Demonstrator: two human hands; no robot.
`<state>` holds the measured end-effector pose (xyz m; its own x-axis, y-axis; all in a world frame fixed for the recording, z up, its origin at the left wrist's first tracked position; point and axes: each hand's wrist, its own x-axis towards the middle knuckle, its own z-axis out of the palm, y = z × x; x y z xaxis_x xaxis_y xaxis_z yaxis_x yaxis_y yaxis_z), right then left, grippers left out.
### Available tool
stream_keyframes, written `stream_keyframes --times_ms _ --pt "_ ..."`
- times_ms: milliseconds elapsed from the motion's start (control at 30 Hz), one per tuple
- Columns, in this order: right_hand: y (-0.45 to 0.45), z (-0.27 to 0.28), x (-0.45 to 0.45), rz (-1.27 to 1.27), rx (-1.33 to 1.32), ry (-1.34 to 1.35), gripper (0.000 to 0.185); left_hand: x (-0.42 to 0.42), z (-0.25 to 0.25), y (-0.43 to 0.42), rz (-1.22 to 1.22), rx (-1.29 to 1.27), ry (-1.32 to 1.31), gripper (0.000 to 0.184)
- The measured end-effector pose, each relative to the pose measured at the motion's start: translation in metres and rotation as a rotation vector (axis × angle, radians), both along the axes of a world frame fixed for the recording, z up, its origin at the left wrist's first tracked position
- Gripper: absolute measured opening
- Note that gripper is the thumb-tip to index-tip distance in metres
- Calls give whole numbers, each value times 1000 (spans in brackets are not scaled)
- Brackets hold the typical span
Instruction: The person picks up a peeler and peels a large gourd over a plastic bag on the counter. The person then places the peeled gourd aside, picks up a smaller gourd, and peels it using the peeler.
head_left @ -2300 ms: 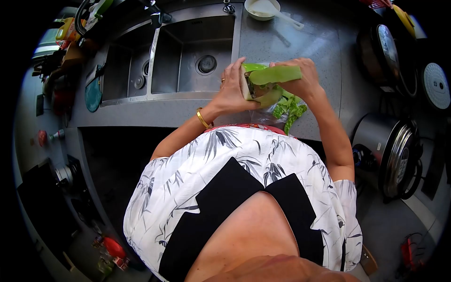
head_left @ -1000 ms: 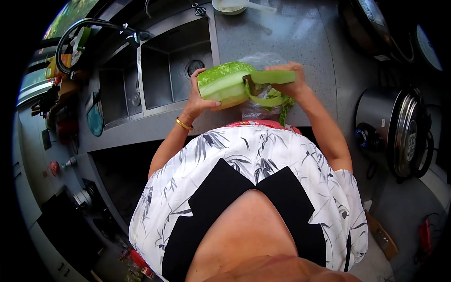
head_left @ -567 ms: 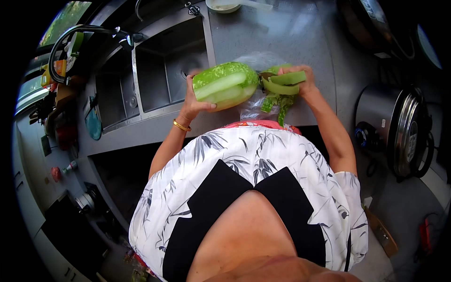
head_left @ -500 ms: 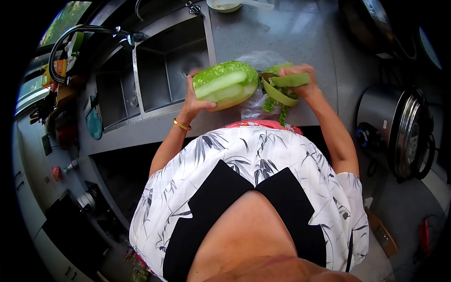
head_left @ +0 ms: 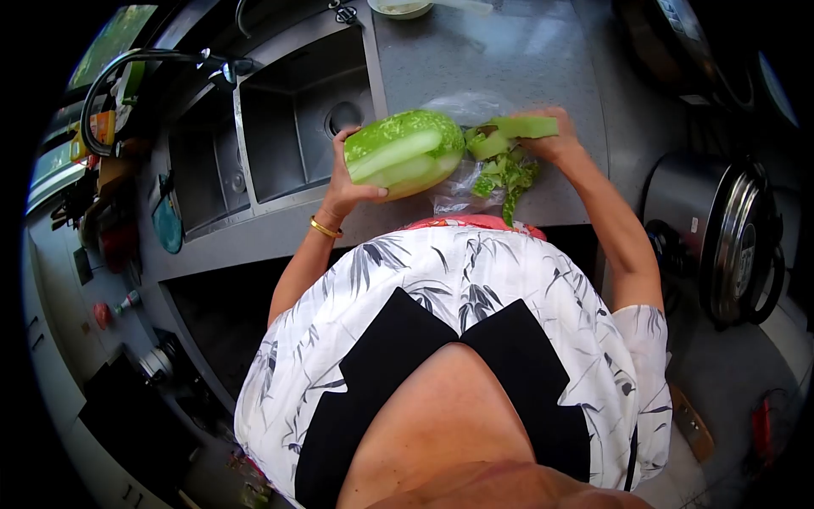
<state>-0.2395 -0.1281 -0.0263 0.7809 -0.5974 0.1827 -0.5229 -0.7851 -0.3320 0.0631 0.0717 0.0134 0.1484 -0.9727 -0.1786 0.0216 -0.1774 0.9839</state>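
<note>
L. hand (head_left: 342, 185) is clamped on 1 speckled green gourd (head_left: 405, 156), held over countertop (head_left: 492, 59) by the nearer of 2 sink basins (head_left: 292, 140); pale peeled strips are seen. Peelings (head_left: 509, 176) hang by R. hand (head_left: 555, 136); its grip can't be told, part-hidden. Elec. cooker (head_left: 678, 199) label's too small to be read.

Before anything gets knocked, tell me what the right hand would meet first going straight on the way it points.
Probably the green peel strips, one already overlapping the right hand in view; beyond them lies the partly peeled gourd. Depth is hard to judge.
</note>
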Motion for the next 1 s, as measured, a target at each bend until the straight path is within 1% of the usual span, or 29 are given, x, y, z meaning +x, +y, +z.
stream_keyframes --times_ms 100,200,300,400,433,467,533,733,833,933,1000 --pt "4 -5 -5 27 -219 -285 21 -1 -1 -1 2 -6 3 102" --pt "24 38 3 -121 -131 176 22 -1 2 -3 26 46 36 103" --pt "35 29 -3 11 -48 66 18 1 1 -3 17 24 27 103" --pt "47 33 -7 82 12 227 20 3 -1 -3 32 16 23 102" --pt "50 37 -4 67 -121 86 14 4 -1 -3 36 19 37 102" --pt "52 42 -2 68 -249 57 12 5 -1 -4 40 23 50 102" --pt "53 69 11 67 -508 -8 9 9 -2 -4 44 25 63 101" --pt "47 57 28 -84 -614 285 35 12 -4 -6 40 15 81 101" --pt "48 63 34 -75 -533 504 43 14 -6 -8 53 6 83 101" --pt "48 85 54 -43 -590 586 31 16 -6 -9 54 15 102 102" --pt "51 104 63 43 -614 662 19 16 -6 -9 43 13 126 101"
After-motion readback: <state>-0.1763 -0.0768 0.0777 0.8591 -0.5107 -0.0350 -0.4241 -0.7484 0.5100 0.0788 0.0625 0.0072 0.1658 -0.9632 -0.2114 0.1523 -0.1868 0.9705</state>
